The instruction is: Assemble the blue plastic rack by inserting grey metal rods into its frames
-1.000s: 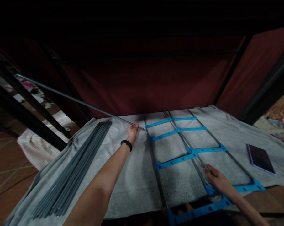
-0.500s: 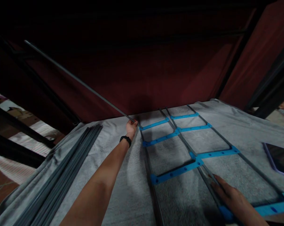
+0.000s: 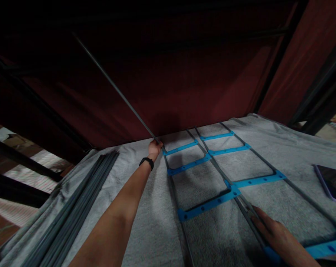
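My left hand point(image 3: 155, 147), with a black band on its wrist, is closed around the lower end of a long thin grey rod point(image 3: 115, 87). The rod slants up and left, and its low end is close to the corner of a blue crosspiece point(image 3: 180, 148). Two ladder-like frames of grey rods and blue crosspieces, among them a nearer blue strip point(image 3: 211, 204), lie side by side. At lower right my right hand point(image 3: 276, 233) is closed over the grey rods point(image 3: 241, 207) between the two frames; its fingertips are partly hidden.
A bundle of several grey rods point(image 3: 76, 211) lies at the left on a grey cloth point(image 3: 140, 222). A phone point(image 3: 330, 181) rests at the right edge. Dark red panels point(image 3: 198, 89) and dark posts point(image 3: 279, 59) enclose the far side.
The slanted rod has swung to a steeper angle, its far end moving right and up. My left hand stays by the same blue corner; my right hand has barely moved.
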The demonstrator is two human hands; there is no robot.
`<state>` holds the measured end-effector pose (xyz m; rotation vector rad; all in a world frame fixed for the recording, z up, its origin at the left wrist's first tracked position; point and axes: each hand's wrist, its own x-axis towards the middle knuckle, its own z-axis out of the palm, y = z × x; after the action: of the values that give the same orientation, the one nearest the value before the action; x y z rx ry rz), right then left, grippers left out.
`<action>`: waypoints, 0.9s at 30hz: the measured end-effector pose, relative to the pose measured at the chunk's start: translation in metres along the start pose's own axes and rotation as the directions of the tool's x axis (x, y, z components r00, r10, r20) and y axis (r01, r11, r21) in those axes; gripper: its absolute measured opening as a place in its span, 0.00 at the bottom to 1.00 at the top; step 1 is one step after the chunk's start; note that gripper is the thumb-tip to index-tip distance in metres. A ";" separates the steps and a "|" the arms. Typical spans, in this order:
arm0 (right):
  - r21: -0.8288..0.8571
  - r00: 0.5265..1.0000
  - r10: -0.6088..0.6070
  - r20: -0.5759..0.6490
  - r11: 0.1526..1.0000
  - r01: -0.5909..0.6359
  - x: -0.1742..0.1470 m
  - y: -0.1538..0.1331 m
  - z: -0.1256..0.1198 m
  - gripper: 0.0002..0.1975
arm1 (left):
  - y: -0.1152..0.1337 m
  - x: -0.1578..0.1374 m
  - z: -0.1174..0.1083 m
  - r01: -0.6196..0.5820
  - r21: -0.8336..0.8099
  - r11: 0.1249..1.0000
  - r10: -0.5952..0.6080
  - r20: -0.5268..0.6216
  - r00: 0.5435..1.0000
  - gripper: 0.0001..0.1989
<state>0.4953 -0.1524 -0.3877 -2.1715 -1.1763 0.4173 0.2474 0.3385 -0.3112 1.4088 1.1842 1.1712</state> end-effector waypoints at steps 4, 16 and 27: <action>0.008 1.000 -0.004 -0.003 1.000 0.004 -0.001 0.008 0.006 0.25 | 0.005 -0.002 0.006 -0.062 0.099 0.993 0.059 0.031 0.998 0.08; 0.076 1.000 -0.015 0.026 0.997 0.013 -0.002 0.031 0.020 0.25 | 0.021 -0.015 0.013 -0.155 0.321 0.934 0.146 0.052 0.988 0.09; 0.068 0.998 0.009 0.059 0.998 -0.013 0.002 0.032 0.015 0.25 | 0.018 -0.013 0.012 -0.168 0.310 0.936 0.154 0.070 0.986 0.09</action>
<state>0.5084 -0.1579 -0.4196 -2.1207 -1.1657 0.5220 0.2606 0.3230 -0.2958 1.7928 1.2850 1.0877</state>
